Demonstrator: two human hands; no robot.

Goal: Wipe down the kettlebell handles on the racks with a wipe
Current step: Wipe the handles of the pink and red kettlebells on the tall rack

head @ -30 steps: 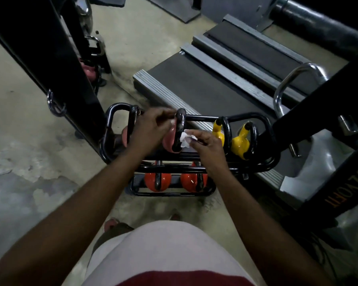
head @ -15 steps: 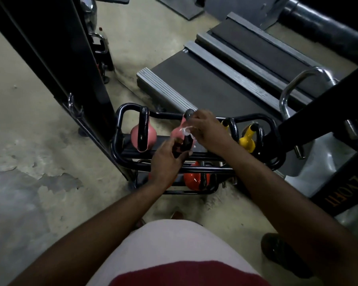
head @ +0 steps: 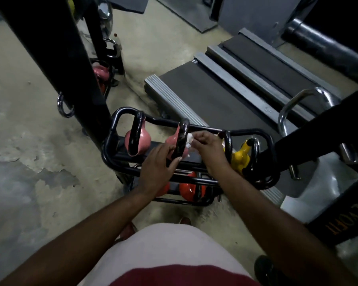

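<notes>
Rack (head: 163, 122): black tubular steel, rounded corners, 2 tiers.
Upper tier: left pink kettlebell (head: 145, 140) and second pink kettlebell (head: 172, 140), both with glossy round bodies and black loop handles. Yellow kettlebell (head: 239, 157) toward the right end.
Lower tier: orange kettlebells (head: 187, 189), shiny.
Wipe (head: 189, 140): white, crumpled. The right hand (head: 208, 145) pinches it against the right side of the second bell's handle (head: 182, 137), about mid-height.
Left hand (head: 157, 164): grips that handle's lower end between thumb and fingers.
Versus 0.5 s ago: the right hand has slid off the handle top, now bare. The wipe sits lower. The left hand is unchanged.
Floor (head: 39, 141): bare concrete, blotchy, flaking at left.
Treadmill (head: 215, 96) with ribbed metal edging behind the rack. Black post (head: 56, 58) at left.
</notes>
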